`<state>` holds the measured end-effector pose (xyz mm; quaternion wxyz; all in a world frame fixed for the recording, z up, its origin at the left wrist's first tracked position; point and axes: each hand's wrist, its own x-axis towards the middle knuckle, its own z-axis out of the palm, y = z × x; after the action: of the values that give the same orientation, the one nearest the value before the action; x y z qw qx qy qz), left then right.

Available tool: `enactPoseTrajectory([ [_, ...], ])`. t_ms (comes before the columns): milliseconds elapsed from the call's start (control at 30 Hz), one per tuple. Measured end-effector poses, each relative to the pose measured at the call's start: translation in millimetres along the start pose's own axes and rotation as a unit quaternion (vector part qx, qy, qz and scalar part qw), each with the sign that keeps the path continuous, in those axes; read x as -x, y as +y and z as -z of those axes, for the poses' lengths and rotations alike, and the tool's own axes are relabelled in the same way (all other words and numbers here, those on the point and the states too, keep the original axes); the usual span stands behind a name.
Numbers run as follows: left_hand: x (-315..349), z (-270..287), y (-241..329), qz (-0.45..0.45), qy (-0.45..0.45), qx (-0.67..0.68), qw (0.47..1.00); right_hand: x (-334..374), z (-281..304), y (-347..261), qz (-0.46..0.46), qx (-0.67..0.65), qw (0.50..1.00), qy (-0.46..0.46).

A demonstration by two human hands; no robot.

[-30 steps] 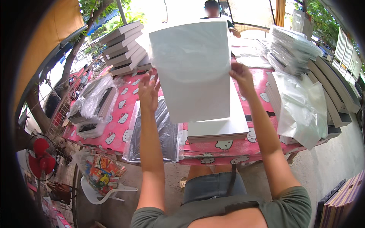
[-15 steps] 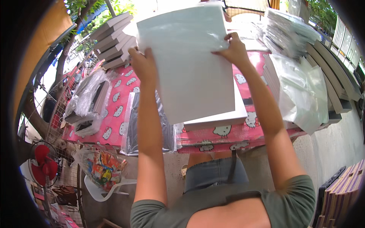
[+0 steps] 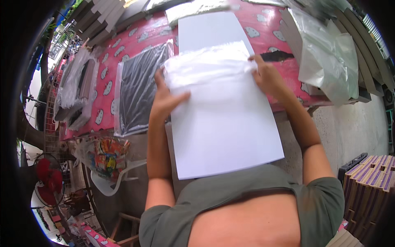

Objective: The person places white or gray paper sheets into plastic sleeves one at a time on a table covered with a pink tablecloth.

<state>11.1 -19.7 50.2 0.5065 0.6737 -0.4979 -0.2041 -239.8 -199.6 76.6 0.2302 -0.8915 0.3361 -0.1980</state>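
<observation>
A large white board (image 3: 226, 131) lies tilted between my hands, its near end close to my body. Bunched clear plastic (image 3: 205, 66), bright with glare, crosses its far part. My left hand (image 3: 164, 96) grips the board's left edge, fingers at the side and thumb stretched over the top. At the right edge, my right hand (image 3: 267, 78) pinches the plastic by its corner. Beyond the plastic, a flat white surface (image 3: 210, 31) rests on the table; whether it is a separate board I cannot tell. A dark panel in clear wrap (image 3: 142, 90) lies left of my left hand.
The table has a pink cartoon-cat cover (image 3: 257, 31). Wrapped panels (image 3: 76, 90) lie at its left, stacked grey panels (image 3: 96, 18) at far left, and clear plastic sheets (image 3: 329, 61) at right. Below left are a white chair (image 3: 105, 185) and a red fan (image 3: 48, 181). Striped panels (image 3: 368, 185) stand lower right.
The white board has come down from upright over the table to lie toward my body. The plastic is now bunched across it, and my hands have lowered. The view has tilted down.
</observation>
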Motion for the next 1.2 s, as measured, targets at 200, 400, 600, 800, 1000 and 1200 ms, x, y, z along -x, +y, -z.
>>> enactPoseTrajectory([
  [200, -17, -3, 10, 0.095, 0.134, -0.3, 0.94, 16, 2, 7, 0.051, -0.003, 0.998, -0.025],
  [400, 105, -14, 34, 0.06, 0.121, -0.254, 0.958, 126, 9, 2, 0.047, -0.048, 0.997, -0.041],
  [600, 151, -6, 47, 0.191, 0.118, -0.063, 0.972, 150, 24, -10, -0.134, -0.215, 0.963, -0.096],
  [800, 125, -12, 45, 0.175, 0.064, 0.164, 0.969, 162, 28, -14, -0.201, -0.366, 0.902, -0.111],
  [1000, 132, -19, 54, 0.162, -0.026, 0.167, 0.972, 200, 37, -18, -0.215, -0.305, 0.924, -0.078],
  [1200, 127, -19, 55, 0.162, 0.045, -0.083, 0.982, 175, 21, 2, -0.248, -0.479, 0.841, -0.041],
])
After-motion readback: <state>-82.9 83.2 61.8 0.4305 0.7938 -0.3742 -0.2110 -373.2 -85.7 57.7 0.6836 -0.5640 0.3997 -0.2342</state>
